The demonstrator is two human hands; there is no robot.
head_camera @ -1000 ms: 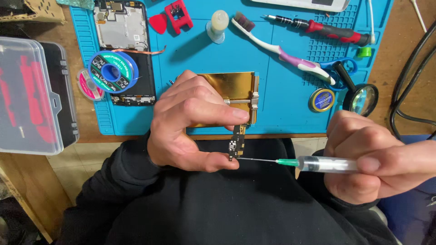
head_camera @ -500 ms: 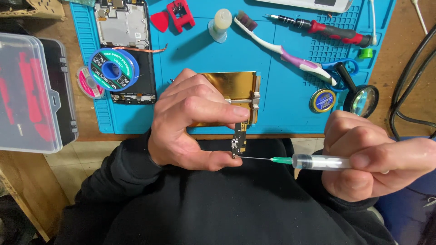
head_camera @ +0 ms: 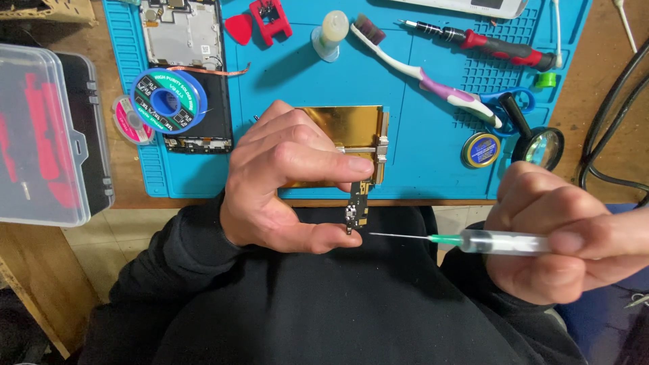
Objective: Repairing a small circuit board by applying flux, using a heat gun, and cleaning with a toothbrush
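A person's left hand [head_camera: 284,186] pinches a small circuit board [head_camera: 357,211] upright between forefinger and thumb, just above the lap and in front of the near edge of a blue work mat [head_camera: 433,145], while the right hand [head_camera: 561,233] brings a clear syringe [head_camera: 503,241] with a green hub level from the side. The needle tip sits just beside the board's lower end, close to the thumb; whether it touches cannot be told. The left fingers are curled narrow, gripping the board by its top and bottom edges; the right fingers are wrapped closed around the syringe barrel, thumb along the top. Done well, this calls for a steady board, the needle kept off the thumb, and only a gentle squeeze so a small bead lands on the connector rather than smearing across the board; bracing both wrists against the body would likely help. The left wrist is bent inward, knuckles towards the camera; the right forearm comes in from the right. On the mat behind lie a gold-coloured metal plate [head_camera: 338,132], a spool of solder wire [head_camera: 167,100], a toothbrush [head_camera: 426,74], a red-handled screwdriver [head_camera: 483,44], a magnifying glass [head_camera: 542,145] and a small round tin [head_camera: 481,149].
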